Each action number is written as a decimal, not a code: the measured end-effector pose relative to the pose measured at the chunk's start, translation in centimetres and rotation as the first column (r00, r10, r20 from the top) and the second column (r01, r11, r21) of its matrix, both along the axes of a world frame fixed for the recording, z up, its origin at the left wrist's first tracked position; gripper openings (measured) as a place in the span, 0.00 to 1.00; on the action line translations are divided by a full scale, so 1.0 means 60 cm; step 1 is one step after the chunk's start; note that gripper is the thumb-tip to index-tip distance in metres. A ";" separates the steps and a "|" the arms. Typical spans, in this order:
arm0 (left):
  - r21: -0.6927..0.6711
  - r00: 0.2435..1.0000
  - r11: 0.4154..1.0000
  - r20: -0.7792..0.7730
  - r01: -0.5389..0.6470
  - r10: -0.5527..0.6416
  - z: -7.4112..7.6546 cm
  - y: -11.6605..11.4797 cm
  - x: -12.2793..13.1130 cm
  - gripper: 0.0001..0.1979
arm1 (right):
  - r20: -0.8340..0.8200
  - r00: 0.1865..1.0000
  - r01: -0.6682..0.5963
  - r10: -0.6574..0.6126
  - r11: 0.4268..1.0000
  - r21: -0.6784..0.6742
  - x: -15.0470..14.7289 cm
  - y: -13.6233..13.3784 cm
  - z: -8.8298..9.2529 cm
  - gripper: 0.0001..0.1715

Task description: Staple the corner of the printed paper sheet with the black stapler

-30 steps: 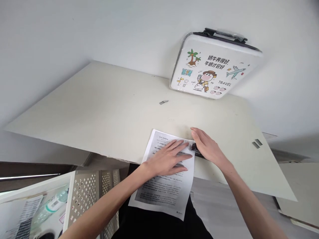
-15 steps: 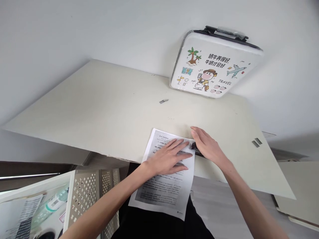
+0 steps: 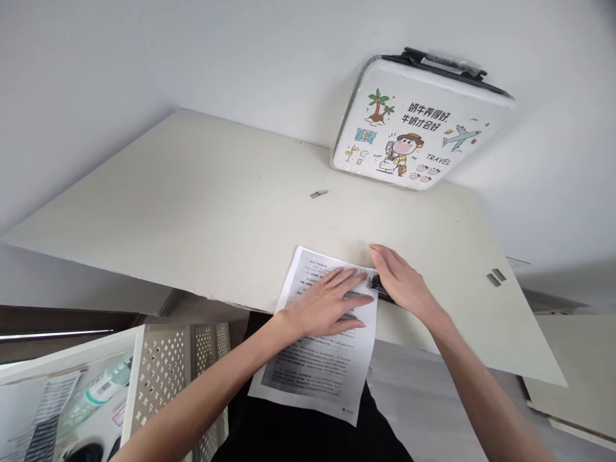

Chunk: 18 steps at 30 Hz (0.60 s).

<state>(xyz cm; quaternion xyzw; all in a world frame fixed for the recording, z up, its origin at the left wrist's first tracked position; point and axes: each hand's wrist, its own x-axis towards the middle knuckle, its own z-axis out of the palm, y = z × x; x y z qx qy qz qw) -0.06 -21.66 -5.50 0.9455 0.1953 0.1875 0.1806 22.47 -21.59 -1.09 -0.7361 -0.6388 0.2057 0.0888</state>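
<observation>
A printed sheet of paper (image 3: 317, 369) lies over the front edge of the pale table (image 3: 216, 218), its lower part hanging off. My left hand (image 3: 327, 301) rests flat on the sheet with fingers stretched out. My right hand (image 3: 402, 282) lies over a small dark stapler (image 3: 378, 285) at the sheet's upper right corner, fingers curved down on it. Most of the stapler is hidden under the hand.
A white case with cartoon travel drawings (image 3: 414, 128) leans on the wall at the back right. A strip of staples (image 3: 318, 193) lies mid-table, two more strips (image 3: 495, 276) near the right edge. A perforated metal rack (image 3: 168, 378) and a box of items (image 3: 62, 410) sit lower left.
Both hands stay where they were on the sheet and stapler. Only the camera view has shifted slightly.
</observation>
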 end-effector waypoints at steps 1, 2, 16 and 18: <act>-0.001 1.000 1.000 0.003 0.001 -0.001 0.000 0.000 0.000 0.25 | 0.003 1.000 0.001 -0.001 1.000 -0.002 -0.001 0.000 0.000 0.37; -0.002 1.000 1.000 0.006 0.004 -0.004 0.000 0.000 0.000 0.25 | 0.006 1.000 0.003 -0.003 1.000 -0.004 -0.001 0.000 0.001 0.37; -0.001 1.000 1.000 0.028 -0.003 0.003 -0.007 -0.001 0.002 0.25 | 0.037 0.999 -0.002 0.001 1.000 0.019 -0.007 0.001 0.002 0.35; -0.005 0.999 1.000 0.034 -0.005 0.005 -0.008 -0.001 0.002 0.25 | 0.035 0.999 -0.013 0.012 0.999 0.034 -0.005 0.001 0.000 0.35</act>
